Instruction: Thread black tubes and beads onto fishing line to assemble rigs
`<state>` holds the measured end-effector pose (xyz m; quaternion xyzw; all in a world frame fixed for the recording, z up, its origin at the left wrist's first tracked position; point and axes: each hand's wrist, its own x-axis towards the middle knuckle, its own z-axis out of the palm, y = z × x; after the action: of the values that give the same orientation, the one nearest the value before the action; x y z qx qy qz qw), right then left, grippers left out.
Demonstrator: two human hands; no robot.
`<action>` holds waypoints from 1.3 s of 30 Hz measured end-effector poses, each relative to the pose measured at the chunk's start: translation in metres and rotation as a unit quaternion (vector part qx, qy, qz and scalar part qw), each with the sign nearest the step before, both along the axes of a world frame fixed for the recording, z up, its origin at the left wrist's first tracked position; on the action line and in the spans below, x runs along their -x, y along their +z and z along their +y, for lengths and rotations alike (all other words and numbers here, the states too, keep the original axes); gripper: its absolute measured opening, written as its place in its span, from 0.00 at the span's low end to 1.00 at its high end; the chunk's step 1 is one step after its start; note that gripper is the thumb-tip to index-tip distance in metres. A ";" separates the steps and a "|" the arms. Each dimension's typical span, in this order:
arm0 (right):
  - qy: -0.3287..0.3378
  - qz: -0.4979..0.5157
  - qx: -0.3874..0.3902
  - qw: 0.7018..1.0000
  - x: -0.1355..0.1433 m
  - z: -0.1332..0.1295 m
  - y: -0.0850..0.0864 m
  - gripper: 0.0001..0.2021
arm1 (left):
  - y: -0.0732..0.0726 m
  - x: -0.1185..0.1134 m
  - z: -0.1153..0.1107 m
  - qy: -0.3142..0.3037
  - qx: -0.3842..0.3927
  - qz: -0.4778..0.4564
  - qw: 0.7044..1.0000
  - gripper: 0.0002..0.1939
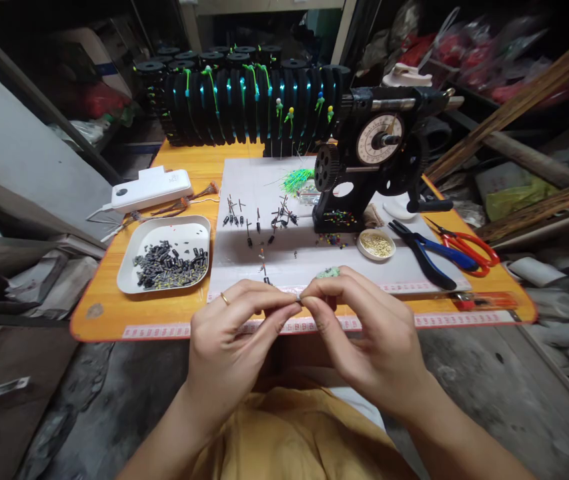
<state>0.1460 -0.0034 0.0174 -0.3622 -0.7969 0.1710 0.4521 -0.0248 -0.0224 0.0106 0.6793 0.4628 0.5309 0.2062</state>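
My left hand (241,333) and my right hand (359,333) meet fingertip to fingertip over the table's front edge. Each pinches thumb against forefinger on a tiny dark piece (298,300), mostly hidden between the tips. Just above my right forefinger shows a pale green lump (329,273); whether it touches the hand I cannot tell. Beyond the hands, small black parts with thin stems (274,227) lie in groups on the white board (234,267). A white tray (127,273) of black and yellowish pieces stands to the left of them.
A black winding machine (344,187) with a dial and a row of spools (249,107) stands at the back. To the right are a small dish (377,256) of golden bits, blue-black pliers (431,257) and red-handled pliers (469,247). A white power strip (151,191) lies back left.
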 end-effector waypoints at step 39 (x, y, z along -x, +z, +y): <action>0.091 -0.064 -0.279 0.954 -0.010 0.019 0.005 0.08 | 0.017 0.016 0.010 -0.100 0.112 -0.015 0.988 0.08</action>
<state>0.1557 0.0157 0.0223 -0.1580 -0.8696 -0.0413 0.4660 -0.0404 -0.0123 0.0278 0.6869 0.4460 0.4621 0.3401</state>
